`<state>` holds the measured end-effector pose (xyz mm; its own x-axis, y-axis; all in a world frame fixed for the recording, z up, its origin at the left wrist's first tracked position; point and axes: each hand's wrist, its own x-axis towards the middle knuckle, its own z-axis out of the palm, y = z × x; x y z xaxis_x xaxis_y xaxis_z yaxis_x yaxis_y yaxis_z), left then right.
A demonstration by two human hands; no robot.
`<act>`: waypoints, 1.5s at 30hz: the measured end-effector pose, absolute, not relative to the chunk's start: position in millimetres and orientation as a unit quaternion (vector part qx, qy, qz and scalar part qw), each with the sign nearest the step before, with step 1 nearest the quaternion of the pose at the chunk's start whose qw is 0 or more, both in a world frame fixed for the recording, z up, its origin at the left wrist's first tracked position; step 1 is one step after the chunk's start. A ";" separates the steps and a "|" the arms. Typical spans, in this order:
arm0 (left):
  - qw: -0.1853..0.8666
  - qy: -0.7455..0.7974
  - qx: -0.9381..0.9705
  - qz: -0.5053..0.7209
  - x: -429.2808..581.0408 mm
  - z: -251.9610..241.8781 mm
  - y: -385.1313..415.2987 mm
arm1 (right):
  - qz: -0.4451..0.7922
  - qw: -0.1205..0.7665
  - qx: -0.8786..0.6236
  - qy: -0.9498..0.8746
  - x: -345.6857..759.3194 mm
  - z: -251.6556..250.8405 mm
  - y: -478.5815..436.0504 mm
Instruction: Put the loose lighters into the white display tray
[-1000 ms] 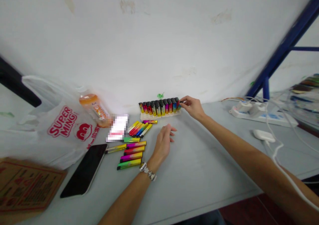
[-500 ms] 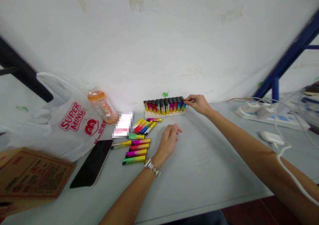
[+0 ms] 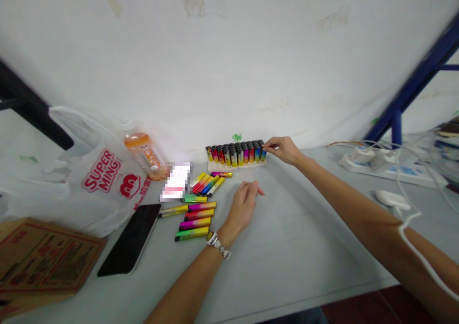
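Observation:
Colorful lighters (image 3: 234, 156) with black tops stand upright in rows in a pale tray (image 3: 218, 167) against the wall. At the tray's right end, my right hand (image 3: 283, 149) pinches the top of a lighter between thumb and fingertips. My left hand (image 3: 245, 202) is in front of the tray over the table, fingers loosely bent and apart, holding nothing. To its left lie several loose lighters: a slanted group (image 3: 207, 184), a magenta and yellow one (image 3: 221, 174) near the tray, and a stack of rows with a green one (image 3: 191, 233) nearest me.
On the left are a black phone (image 3: 131, 240), a pixelated white card or screen (image 3: 175, 181), an orange drink bottle (image 3: 145, 154), a white plastic bag (image 3: 103, 190) and a cardboard box (image 3: 50, 257). A power strip (image 3: 398, 167), white charger (image 3: 392, 199) and cables lie on the right.
My right hand has moved slightly left at the tray's end, and the lighter there now stands more upright, in line with the others. The left hand has barely shifted.

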<state>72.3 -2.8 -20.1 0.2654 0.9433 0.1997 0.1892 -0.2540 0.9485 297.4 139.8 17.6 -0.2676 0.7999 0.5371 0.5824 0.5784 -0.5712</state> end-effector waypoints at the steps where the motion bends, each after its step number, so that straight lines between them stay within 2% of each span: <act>1: 0.437 0.426 0.665 0.431 72.0 -20.0 -2.9 | 0.111 0.419 -0.441 -0.786 296.3 15.3 138.2; 5: 0.424 0.426 0.675 0.428 71.3 -17.5 -4.8 | -0.011 0.422 -0.466 -0.777 293.1 3.7 127.0; 9: 0.385 0.421 0.715 0.405 72.9 -11.4 -8.5 | -0.068 0.396 -0.500 -0.767 285.3 -9.0 107.1; 14: 0.232 0.435 0.790 0.364 59.4 -1.1 -18.3 | -0.069 0.458 -0.487 -0.740 239.2 -16.6 64.0; 20: -0.008 0.566 0.779 0.270 -17.5 -3.7 -55.9 | 0.014 0.330 -0.311 -0.891 144.6 -11.5 38.5; 23: -0.070 0.649 0.729 0.206 -52.8 -13.3 -70.7 | 0.028 0.266 -0.299 -0.916 101.5 -12.6 48.9; 29: -0.054 0.658 0.729 0.181 -67.5 -23.9 -69.5 | 0.047 0.184 -0.306 -0.933 60.9 -18.0 59.4; 37: 0.009 0.552 0.809 0.204 -46.7 -21.1 -78.7 | 0.068 0.188 -0.330 -0.923 95.2 -17.5 30.3; 45: 0.053 0.457 0.863 0.211 2.4 -16.9 -57.0 | 0.058 0.214 -0.430 -0.875 170.1 -22.2 14.3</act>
<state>2.4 -57.0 -16.9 0.4938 0.8104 0.3153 0.7654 -0.5772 0.2847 170.1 14.3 -22.2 -0.5379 0.7781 0.3245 0.7281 0.6228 -0.2864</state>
